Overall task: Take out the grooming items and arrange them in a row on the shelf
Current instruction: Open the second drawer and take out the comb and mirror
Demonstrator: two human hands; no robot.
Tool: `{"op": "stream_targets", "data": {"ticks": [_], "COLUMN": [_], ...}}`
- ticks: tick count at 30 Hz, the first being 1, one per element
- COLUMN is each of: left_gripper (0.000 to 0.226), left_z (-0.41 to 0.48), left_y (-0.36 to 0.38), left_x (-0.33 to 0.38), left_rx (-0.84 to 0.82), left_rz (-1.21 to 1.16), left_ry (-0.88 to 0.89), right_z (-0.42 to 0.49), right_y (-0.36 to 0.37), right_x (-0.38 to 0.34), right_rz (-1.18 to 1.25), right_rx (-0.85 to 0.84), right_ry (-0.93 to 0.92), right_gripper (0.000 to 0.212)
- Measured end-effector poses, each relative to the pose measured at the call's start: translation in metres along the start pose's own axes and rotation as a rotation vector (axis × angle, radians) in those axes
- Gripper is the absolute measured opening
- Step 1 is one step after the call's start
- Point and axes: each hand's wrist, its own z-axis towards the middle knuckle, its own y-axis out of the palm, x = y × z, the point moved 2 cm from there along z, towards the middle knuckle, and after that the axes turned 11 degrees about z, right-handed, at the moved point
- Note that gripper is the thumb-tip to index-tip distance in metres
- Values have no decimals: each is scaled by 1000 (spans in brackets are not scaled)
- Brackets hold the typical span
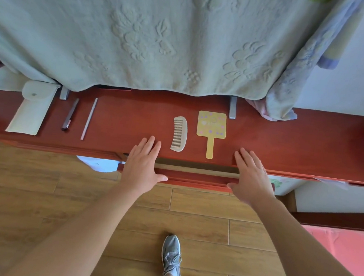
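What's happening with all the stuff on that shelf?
A person stands at a red-brown shelf. Lined up on it are a white pouch, a dark pencil-like stick, a thin pale stick, a comb and a yellow hand mirror. The left hand and right hand lie flat on the shelf's front edge, above a slightly open drawer, holding nothing.

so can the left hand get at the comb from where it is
Probably yes: the left hand lies open on the shelf edge just beside the comb, with nothing between them.
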Motion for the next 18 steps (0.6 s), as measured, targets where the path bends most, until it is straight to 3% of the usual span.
{"op": "stream_targets", "data": {"ticks": [5, 18], "left_gripper": [103, 63], "left_z": [0, 15], "left_y": [2, 12], "left_x": [2, 11], "left_rx": [75, 265], "left_rz": [-4, 30], "left_ry": [-40, -156], "right_z": [2, 9], "right_y": [3, 33], "right_x": [5, 3], "right_rz": [47, 139], "right_rx": [63, 487], "right_ry": [-7, -66], "right_gripper": [89, 50]}}
